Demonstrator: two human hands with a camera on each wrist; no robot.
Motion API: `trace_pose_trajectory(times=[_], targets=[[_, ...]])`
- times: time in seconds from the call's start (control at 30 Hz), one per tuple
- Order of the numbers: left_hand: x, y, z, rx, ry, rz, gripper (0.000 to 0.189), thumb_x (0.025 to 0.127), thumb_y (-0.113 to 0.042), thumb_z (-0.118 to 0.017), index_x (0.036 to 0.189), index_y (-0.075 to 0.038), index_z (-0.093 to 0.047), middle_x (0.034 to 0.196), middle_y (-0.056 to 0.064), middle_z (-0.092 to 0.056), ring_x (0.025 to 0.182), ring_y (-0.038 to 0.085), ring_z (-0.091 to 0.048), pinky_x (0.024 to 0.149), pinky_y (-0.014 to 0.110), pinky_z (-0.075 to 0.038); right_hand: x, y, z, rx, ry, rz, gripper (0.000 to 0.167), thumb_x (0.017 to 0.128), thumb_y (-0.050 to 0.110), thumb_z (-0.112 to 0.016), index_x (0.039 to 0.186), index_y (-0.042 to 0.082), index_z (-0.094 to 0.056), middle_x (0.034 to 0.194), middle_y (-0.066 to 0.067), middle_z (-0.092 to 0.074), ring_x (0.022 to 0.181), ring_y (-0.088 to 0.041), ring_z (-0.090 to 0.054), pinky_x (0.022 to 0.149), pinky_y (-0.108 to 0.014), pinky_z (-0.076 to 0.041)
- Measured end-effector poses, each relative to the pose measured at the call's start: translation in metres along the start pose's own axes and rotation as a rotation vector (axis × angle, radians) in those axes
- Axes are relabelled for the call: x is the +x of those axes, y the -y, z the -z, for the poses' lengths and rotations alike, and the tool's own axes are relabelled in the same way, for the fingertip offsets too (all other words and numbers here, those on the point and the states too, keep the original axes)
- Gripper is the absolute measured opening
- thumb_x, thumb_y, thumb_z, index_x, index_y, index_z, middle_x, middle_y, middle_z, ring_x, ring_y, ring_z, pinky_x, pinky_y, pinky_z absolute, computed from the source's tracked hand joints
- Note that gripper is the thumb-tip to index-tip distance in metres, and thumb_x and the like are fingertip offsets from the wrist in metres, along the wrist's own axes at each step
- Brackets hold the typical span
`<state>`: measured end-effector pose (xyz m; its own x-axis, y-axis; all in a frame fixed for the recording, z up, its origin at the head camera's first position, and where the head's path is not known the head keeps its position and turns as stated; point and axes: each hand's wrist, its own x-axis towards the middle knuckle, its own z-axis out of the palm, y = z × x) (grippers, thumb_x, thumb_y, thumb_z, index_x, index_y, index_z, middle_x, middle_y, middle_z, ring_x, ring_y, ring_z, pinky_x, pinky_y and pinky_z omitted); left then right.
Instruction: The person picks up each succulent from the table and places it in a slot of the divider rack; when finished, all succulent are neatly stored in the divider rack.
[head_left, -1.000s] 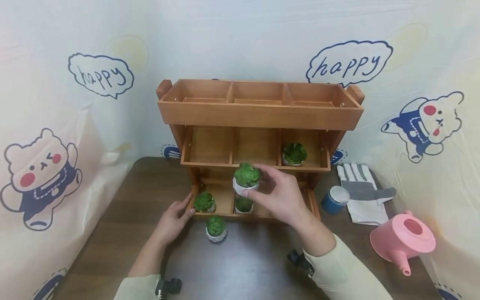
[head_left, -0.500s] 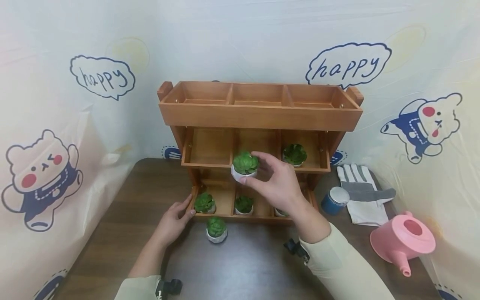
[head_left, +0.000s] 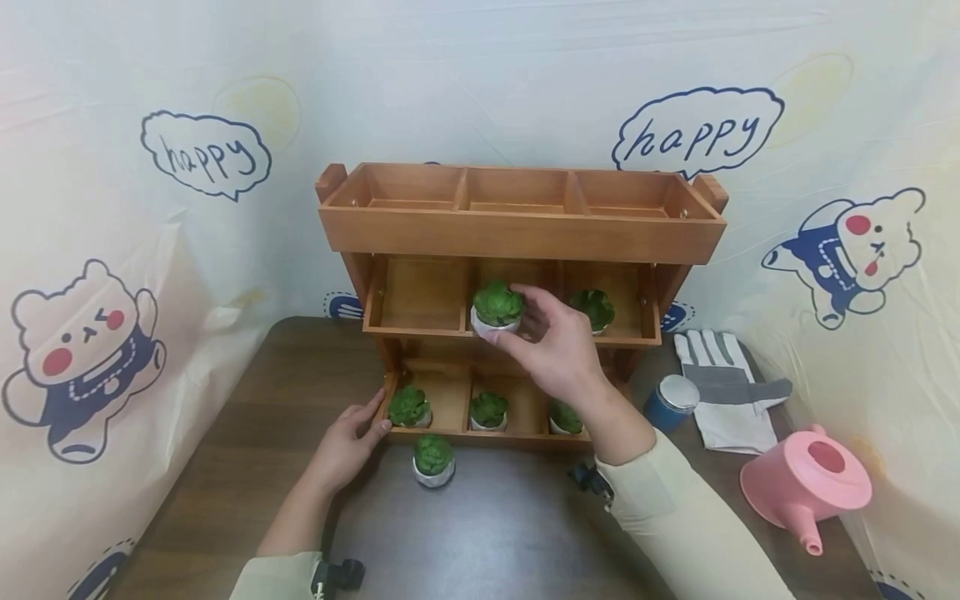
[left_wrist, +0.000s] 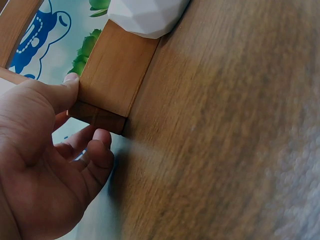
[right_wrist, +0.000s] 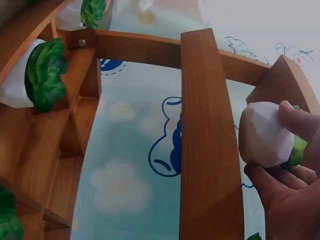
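Observation:
In the head view my right hand (head_left: 562,350) holds a small potted succulent (head_left: 497,307) between thumb and fingers. The plant is in front of the middle tier of a three-tier wooden shelf (head_left: 517,235), at its centre compartment. The right wrist view shows the white faceted pot (right_wrist: 264,135) pinched by the right hand (right_wrist: 295,185), near a shelf board (right_wrist: 207,135). Low on the left, my left hand (head_left: 348,446) grips the bottom tier's corner; the left wrist view shows its thumb (left_wrist: 65,92) against the wood (left_wrist: 120,67).
Potted succulents stand in the bottom tier, left (head_left: 408,406), centre (head_left: 489,410) and right (head_left: 565,417). Another (head_left: 595,310) occupies the middle tier's right compartment. One more plant (head_left: 433,458) is on the table (head_left: 480,542). A blue jar (head_left: 670,402), glove (head_left: 727,387) and pink watering can (head_left: 806,479) lie right.
My right hand has raised the potted succulent from in front of the bottom tier up to the middle tier. The left hand has stayed at the shelf corner.

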<state>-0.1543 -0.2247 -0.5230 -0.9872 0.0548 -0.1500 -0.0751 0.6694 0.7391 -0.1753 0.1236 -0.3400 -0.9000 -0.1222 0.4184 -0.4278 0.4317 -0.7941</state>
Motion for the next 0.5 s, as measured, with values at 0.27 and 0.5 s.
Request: trace_pose_trajectory(times=[0.27,0.5], targets=[[0.000,0.000,0.001,0.001,-0.003,0.000,0.067,0.102,-0.056,-0.057,0.162,-0.034,-0.035,0.144,0.013,-0.053,0.138,0.042,-0.047,0.110,0.071,-0.035,0.009,-0.005,-0.005,0.005,-0.005,-0.029,0.066,0.083,0.027,-0.091,0.140,0.011,-0.062,0.134,-0.009,-0.067,0.125,-0.022,-0.065,0.099,-0.036,-0.055],[-0.001,-0.001,0.001,0.008,0.004,0.021,0.068,0.102,-0.059,-0.057,0.162,-0.036,-0.035,0.147,0.014,-0.051,0.138,0.043,-0.046,0.109,0.071,-0.035,0.014,-0.009,-0.010,-0.006,-0.007,-0.065,0.066,0.084,0.028,-0.089,0.141,0.012,-0.061,0.134,-0.012,-0.068,0.122,-0.022,-0.066,0.098,-0.036,-0.055]])
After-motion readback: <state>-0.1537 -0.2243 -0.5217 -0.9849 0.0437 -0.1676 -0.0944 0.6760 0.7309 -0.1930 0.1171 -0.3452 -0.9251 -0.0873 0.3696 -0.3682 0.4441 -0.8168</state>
